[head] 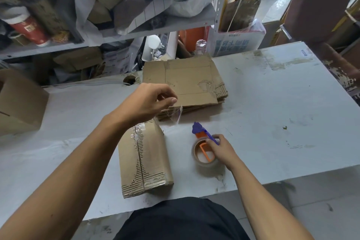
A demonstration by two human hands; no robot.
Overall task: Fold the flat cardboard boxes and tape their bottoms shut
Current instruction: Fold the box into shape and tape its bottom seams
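A folded-up cardboard box [145,160] lies near the table's front edge, its taped seam facing up. Behind it sits a stack of flat cardboard boxes [191,84]. My left hand [148,101] hovers above the box's far end and pinches a loose strip of clear tape [176,114] between thumb and fingers. To the right, a roll of clear tape on a purple and orange dispenser [204,150] stands on the table. My right hand [221,149] grips the dispenser's handle from the right.
The grey table [272,113] has a cable hole [129,79] at the back left. An assembled cardboard box [19,103] stands at the left edge. Cluttered metal shelves [116,31] rise behind the table. A brown chair back [321,2] stands at the far right.
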